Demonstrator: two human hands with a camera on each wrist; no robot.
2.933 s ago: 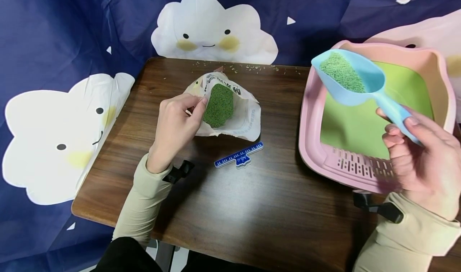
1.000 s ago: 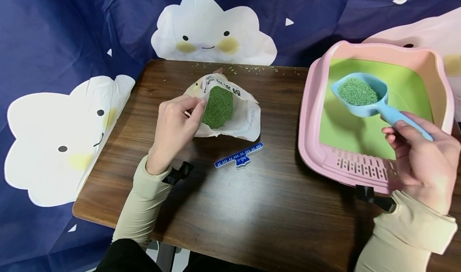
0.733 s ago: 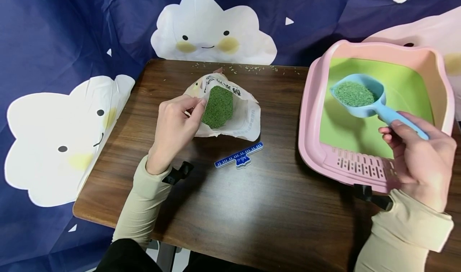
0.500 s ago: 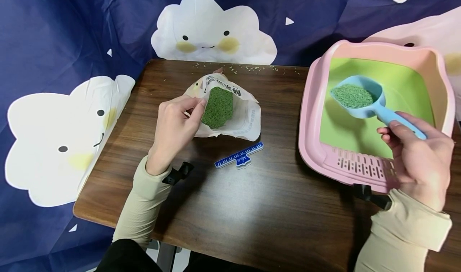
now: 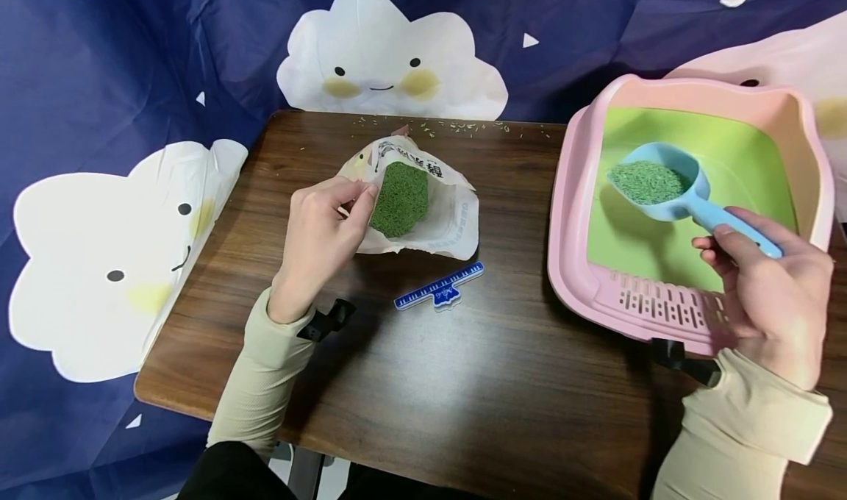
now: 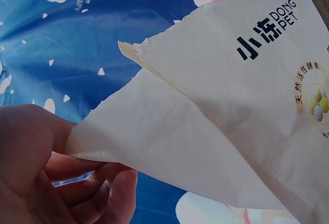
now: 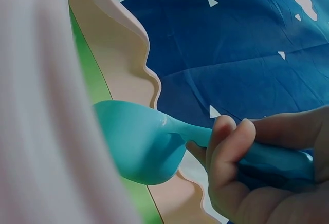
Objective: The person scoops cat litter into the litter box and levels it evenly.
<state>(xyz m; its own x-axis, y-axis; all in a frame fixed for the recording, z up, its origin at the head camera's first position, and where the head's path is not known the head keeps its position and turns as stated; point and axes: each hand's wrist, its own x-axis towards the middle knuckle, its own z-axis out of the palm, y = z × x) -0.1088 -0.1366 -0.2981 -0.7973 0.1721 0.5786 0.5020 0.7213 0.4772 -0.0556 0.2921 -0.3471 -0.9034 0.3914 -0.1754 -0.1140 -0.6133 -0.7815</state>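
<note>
My left hand [image 5: 327, 239] pinches the torn edge of a white paper bag [image 5: 456, 217], whose open mouth shows green pellets [image 5: 402, 198] inside. In the left wrist view, thumb and fingers grip a corner of the bag [image 6: 169, 126], which has black lettering. My right hand [image 5: 777, 287] holds a light blue scoop [image 5: 678, 209] by its handle. Green pellets [image 5: 651, 181] lie in the scoop's bowl, which is over the pink litter box [image 5: 569, 265] with a green floor. From the right wrist, the scoop's underside [image 7: 141, 144] shows beside the box's wavy rim, fingers curled round the handle.
A blue bag clip [image 5: 440, 287] with a piano-key pattern lies on the brown wooden table [image 5: 423, 382] in front of the bag. Pale loose bits [image 5: 456, 125] are scattered along the table's back edge. A dark blue curtain [image 5: 556, 15] with clouds hangs behind.
From above the litter box's left side, the right hand has brought the scoop lower and slightly right, levelling it over the box, then barely moved. The left hand keeps its place on the bag.
</note>
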